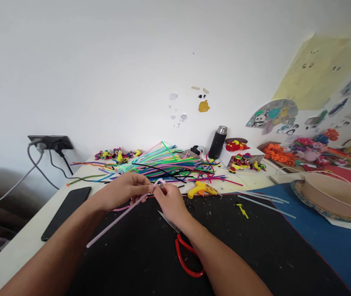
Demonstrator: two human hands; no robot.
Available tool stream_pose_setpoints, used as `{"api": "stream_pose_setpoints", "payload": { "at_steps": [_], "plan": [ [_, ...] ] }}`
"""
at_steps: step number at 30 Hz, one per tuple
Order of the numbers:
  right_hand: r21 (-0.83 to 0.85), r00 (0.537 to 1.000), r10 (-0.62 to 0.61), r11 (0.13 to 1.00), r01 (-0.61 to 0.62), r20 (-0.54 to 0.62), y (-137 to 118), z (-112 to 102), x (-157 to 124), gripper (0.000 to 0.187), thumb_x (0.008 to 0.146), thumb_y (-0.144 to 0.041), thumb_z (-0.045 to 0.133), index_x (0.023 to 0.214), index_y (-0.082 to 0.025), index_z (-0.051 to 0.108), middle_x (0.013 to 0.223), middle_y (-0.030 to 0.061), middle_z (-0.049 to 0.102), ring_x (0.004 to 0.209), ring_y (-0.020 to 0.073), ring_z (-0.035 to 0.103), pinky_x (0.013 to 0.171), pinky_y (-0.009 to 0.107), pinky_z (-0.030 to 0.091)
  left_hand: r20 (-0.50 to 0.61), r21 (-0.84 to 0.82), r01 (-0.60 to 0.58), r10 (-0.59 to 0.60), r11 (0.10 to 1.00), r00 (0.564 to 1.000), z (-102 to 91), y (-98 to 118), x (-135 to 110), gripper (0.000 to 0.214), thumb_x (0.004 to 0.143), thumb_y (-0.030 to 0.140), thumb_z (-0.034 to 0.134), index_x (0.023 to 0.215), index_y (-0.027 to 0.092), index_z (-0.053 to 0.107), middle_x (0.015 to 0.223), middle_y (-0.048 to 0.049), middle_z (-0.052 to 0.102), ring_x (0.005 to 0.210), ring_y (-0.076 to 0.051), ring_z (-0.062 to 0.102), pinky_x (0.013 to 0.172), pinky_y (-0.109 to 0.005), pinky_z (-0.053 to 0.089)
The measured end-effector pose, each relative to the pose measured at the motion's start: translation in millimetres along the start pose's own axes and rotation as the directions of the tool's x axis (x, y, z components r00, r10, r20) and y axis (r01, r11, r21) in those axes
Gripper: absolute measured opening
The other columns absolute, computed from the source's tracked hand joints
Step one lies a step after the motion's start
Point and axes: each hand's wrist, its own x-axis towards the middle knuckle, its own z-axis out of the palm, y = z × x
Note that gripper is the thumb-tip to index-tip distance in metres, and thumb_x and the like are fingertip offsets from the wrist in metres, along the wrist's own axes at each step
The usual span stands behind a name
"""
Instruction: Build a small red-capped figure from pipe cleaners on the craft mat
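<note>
A pale pink pipe cleaner (116, 220) slants up from the black mat to my two hands, which meet near the mat's far edge. My left hand (129, 190) pinches it close to its bent upper end. Fingers of my right hand (169, 201) are closed on the same bent end, right beside the left fingertips. The exact grip is partly hidden behind the fingers. Scissors with red handles (180, 261) lie beneath my right wrist, blades pointing up and left. Just beyond the right hand rests a yellow glue gun (202, 189).
Behind my hands lies a pile of colourful pipe cleaners (157, 162). A black phone (67, 211) is at left. A black flask (218, 142) stands by a white box (246, 154). Clear glue sticks (266, 206) and a round basket (326, 201) sit to the right.
</note>
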Motion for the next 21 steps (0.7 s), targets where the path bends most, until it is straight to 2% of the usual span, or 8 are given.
{"api": "stream_pose_setpoints", "payload": {
  "at_steps": [12,18,21],
  "plan": [
    [0.021,1.000,-0.007,1.000,0.007,0.010,-0.2,1.2,-0.8,0.042,0.091,-0.048,0.053,0.059,-0.022,0.044,0.055,-0.0053,0.038,0.056,0.0125,0.034,0.055,0.029,0.021,0.004,-0.007,-0.011,0.011,1.000,1.000,-0.7,-4.1,2.3,0.037,0.079,0.053,0.074,0.069,0.019,0.065,0.054,0.0033,0.055,0.050,-0.012,0.048,0.051,-0.024,0.037],
    [0.034,1.000,-0.017,0.999,0.016,0.010,2.8,2.1,-0.1,0.042,0.092,-0.047,0.053,0.060,-0.021,0.043,0.057,-0.0057,0.037,0.057,0.0125,0.035,0.056,0.028,0.022,-0.003,-0.005,0.001,-0.001,1.000,1.000,0.6,-0.3,0.3,0.042,0.077,0.059,0.073,0.068,0.019,0.065,0.054,0.0032,0.055,0.051,-0.013,0.047,0.052,-0.025,0.039],
    [0.058,0.998,-0.038,0.998,0.035,0.056,5.1,2.7,0.2,0.043,0.094,-0.046,0.054,0.061,-0.021,0.042,0.058,-0.0060,0.036,0.058,0.0119,0.034,0.056,0.028,0.022,-0.030,-0.015,-0.028,0.027,0.999,0.999,-1.4,-1.5,-0.3,0.044,0.077,0.063,0.071,0.073,0.020,0.063,0.060,0.0025,0.059,0.055,-0.014,0.051,0.056,-0.026,0.041]
  ]
}}
